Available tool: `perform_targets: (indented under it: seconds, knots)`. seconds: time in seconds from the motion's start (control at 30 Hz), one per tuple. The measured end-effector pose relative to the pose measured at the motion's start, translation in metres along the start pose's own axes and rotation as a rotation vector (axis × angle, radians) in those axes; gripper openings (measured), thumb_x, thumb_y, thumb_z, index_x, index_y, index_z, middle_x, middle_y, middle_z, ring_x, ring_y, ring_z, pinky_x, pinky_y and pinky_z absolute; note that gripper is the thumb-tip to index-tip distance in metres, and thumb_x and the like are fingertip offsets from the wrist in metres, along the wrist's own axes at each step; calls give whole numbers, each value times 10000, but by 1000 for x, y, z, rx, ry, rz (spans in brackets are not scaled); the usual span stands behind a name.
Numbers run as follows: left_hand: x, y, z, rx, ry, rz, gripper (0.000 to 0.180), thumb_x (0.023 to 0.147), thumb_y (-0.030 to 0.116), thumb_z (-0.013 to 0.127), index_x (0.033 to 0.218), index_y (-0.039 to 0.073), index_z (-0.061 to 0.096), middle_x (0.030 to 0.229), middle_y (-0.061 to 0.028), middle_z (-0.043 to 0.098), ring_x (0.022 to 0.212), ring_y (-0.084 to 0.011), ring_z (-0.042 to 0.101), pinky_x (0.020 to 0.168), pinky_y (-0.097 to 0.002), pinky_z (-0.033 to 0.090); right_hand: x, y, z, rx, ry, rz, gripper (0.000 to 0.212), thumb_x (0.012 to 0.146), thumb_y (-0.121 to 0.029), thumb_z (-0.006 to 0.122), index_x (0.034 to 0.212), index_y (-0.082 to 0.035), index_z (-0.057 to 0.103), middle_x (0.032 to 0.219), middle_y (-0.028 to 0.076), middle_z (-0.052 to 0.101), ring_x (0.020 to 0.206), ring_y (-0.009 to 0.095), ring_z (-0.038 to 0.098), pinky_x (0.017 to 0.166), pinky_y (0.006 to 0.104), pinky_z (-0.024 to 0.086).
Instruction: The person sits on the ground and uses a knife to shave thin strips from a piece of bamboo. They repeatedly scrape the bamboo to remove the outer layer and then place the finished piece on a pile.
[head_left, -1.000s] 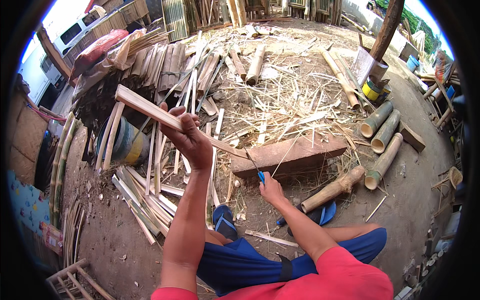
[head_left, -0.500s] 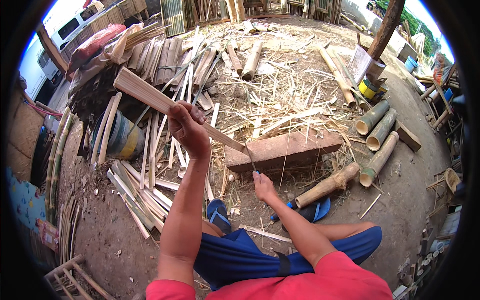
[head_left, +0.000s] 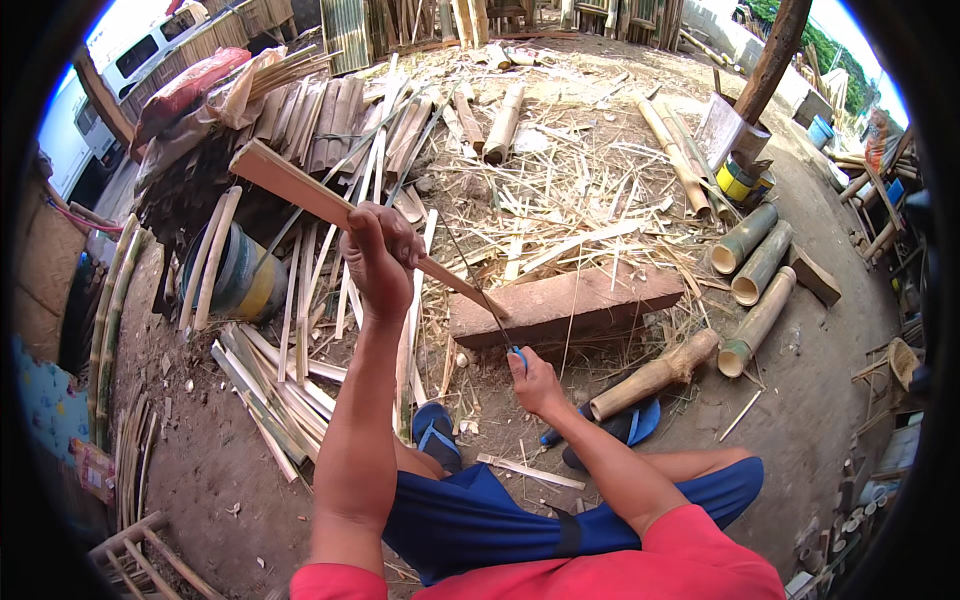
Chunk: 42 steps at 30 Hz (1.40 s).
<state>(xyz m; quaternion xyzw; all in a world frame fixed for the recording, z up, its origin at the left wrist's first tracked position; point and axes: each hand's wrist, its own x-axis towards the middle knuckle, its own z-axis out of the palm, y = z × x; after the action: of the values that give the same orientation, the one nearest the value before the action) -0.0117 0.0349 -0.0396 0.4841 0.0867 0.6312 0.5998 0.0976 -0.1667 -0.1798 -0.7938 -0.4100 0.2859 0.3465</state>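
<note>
1. Centre of the frame, slightly left: the left hand [head_left: 382, 258] has its grip clamped around the middle of a bamboo strip [head_left: 290, 182].
2. The bamboo strip slants from the left, above mid-height, down to the centre, where its narrow lower end overlaps the left part of a thick wooden beam [head_left: 585, 305]; whether the two touch is hard to tell.
3. Just below centre: the right hand [head_left: 537, 385] has its grip closed on the blue handle of a knife [head_left: 518, 357]. The thin, dark blade points up and left, crossing the strip near its lower end.
4. Bottom centre: the person sits in a red shirt [head_left: 600, 570] and blue shorts [head_left: 470, 525], with blue sandals [head_left: 438, 435] on the ground.
5. Left of centre, lower half: a pile of slats [head_left: 270, 395] lies near a tilted bucket [head_left: 235, 275].
6. Upper centre: pale shavings [head_left: 575, 215] cover the ground behind the beam.
7. Right side: three bamboo tubes [head_left: 763, 275] lie side by side.
</note>
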Motion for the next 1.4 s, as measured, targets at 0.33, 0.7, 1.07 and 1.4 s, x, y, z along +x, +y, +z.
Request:
perform_targets:
  seconds: [0.33, 0.7, 1.07, 1.4]
  knots:
    - [-9, 5, 1, 94, -1, 27, 491, 1022, 538, 479, 753, 133, 412, 599, 22, 326, 487, -101, 344, 510, -281, 374, -1, 61, 30, 37, 17, -65, 490, 1025, -491, 439, 955, -20, 558, 834, 289, 647, 811, 513, 623, 683, 542, 474]
    - [-10, 1, 15, 137, 64, 62, 472, 1033, 516, 475, 813, 99, 475, 628, 9, 382, 547, -98, 401, 549, -262, 380, -5, 23, 31, 217, -2, -157, 524, 1044, -495, 421, 861, -15, 529, 650, 129, 555, 587, 266, 595, 547, 384, 445]
    - [-9, -3, 17, 122, -5, 66, 570, 1029, 608, 348, 1076, 62, 503, 837, -34, 508, 787, -142, 518, 757, -306, 436, 12, 116, 61, 76, -77, 391, 623, 1004, -597, 406, 961, -8, 607, 772, 215, 655, 705, 353, 673, 673, 465, 513]
    - [-6, -11, 8, 90, -175, -45, 470, 1031, 532, 450, 889, 86, 495, 655, -20, 512, 569, -112, 506, 593, -263, 454, -1, 48, 23, 302, -11, -256, 510, 1047, -514, 414, 856, -54, 522, 599, 46, 491, 509, 130, 486, 491, 339, 417]
